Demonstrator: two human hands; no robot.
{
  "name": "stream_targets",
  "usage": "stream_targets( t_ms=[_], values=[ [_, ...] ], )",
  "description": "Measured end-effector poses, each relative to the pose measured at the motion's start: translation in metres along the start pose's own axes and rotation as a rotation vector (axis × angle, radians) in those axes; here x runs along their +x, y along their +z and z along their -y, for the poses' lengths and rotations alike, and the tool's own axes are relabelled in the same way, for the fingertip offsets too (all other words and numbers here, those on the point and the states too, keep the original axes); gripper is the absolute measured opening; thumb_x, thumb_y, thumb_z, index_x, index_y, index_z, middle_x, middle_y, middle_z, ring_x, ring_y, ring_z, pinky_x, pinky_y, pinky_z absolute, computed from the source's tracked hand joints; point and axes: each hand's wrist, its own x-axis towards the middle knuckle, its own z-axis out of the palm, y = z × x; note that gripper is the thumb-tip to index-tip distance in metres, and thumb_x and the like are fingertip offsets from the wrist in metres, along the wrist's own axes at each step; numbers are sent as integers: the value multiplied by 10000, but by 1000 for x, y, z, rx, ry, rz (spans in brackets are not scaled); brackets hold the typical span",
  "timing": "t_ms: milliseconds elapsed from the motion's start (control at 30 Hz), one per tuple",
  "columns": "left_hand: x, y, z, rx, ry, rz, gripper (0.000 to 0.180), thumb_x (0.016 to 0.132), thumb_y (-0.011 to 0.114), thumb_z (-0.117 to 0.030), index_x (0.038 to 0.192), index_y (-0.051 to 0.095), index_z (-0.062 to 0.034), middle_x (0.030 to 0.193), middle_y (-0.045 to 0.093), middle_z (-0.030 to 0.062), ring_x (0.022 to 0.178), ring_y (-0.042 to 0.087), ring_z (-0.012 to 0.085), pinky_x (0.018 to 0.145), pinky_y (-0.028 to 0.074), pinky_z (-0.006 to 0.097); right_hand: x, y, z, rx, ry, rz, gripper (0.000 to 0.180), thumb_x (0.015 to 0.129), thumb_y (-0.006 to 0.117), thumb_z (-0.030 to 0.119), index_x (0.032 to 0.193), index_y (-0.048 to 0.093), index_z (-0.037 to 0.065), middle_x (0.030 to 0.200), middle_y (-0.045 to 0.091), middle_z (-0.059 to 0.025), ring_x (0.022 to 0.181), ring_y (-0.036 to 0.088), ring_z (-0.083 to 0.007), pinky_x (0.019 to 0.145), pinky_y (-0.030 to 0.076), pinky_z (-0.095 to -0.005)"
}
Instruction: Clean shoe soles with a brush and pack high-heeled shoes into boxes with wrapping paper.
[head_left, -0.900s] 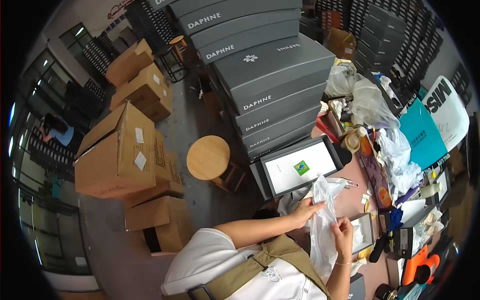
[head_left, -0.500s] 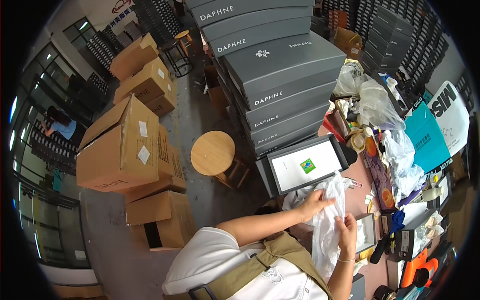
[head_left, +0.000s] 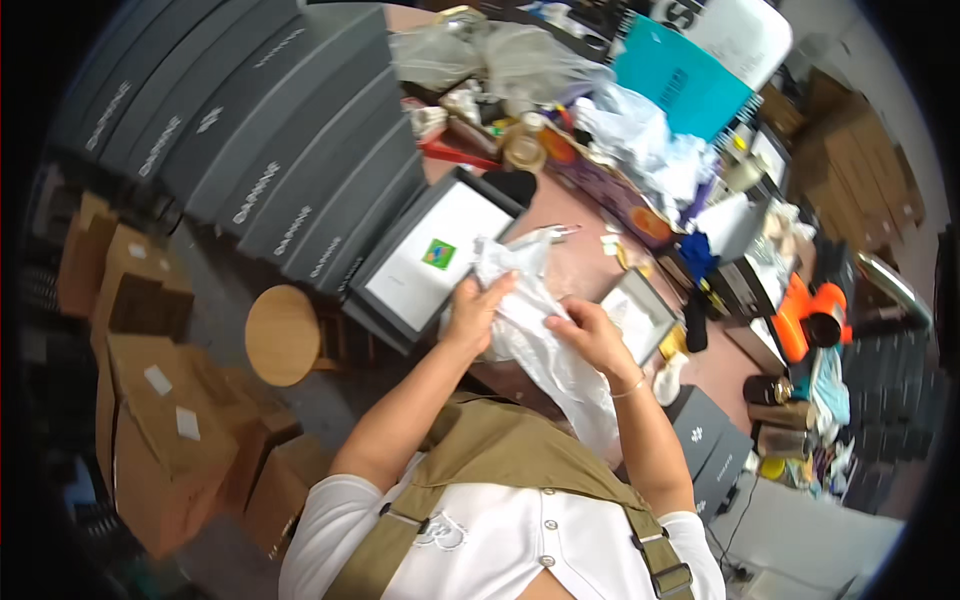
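A thin, crumpled white sheet [head_left: 545, 350] hangs between my two hands, possibly tissue or soft plastic; I cannot tell which. My left hand [head_left: 478, 312] pinches its left side near the top. With thumb and fingers, my right hand [head_left: 592, 338] grips the other side, and the lower end trails toward my right forearm. Just left of the sheet lies a dark grey shoe box [head_left: 385, 326], with white paper [head_left: 470, 218] filling its top and a green square sticker [head_left: 438, 254] on the paper. A smaller open box [head_left: 660, 296] with pale contents sits beyond my right hand.
Stacked grey shoe boxes [head_left: 330, 150] rise at the left, above a round wooden stool [head_left: 282, 335] and brown cartons [head_left: 170, 430]. Clutter covers the far table: clear plastic bags [head_left: 535, 62], a teal bag [head_left: 680, 75], an orange tool [head_left: 795, 318].
My view has swung to the right and down, so the box stack and cartons sit further left. Both hands still hold the white sheet, which now hangs more slantwise.
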Motion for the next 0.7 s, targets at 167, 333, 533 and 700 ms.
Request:
stream_targets(
  t_ms=[167,333,533,700],
  values=[
    [17,-2,-10,20,96,-28,178,882,642,-132,1010,622,-11,944,633,23,817,573,89,740,486,260,-38,-16,-33,53,45,237,271,848,676,206,986,613,-18,785,598,-11,744,494,-78,673,436,-260],
    [40,-13,-24,-67,-93,-78,213,867,657,-128,1029,616,4,971,636,75,863,611,163,789,490,293,-109,-32,-66,-39,273,205,301,841,685,222,1017,618,-12,805,613,-22,754,505,-87,692,446,-261],
    [48,6,18,-30,-214,36,241,869,657,-136,1049,597,12,990,625,60,887,602,140,788,487,277,-120,-34,-47,-64,200,45,406,794,729,266,1063,605,-12,790,605,-62,736,524,-120,672,445,-268],
    [48,29,30,42,-234,222,276,872,663,-171,1089,575,-25,1001,610,30,902,587,122,769,485,272,-57,-10,-46,117,110,-183,298,821,690,215,1001,614,-9,735,580,-47,660,490,-107,601,420,-267]
  ],
)
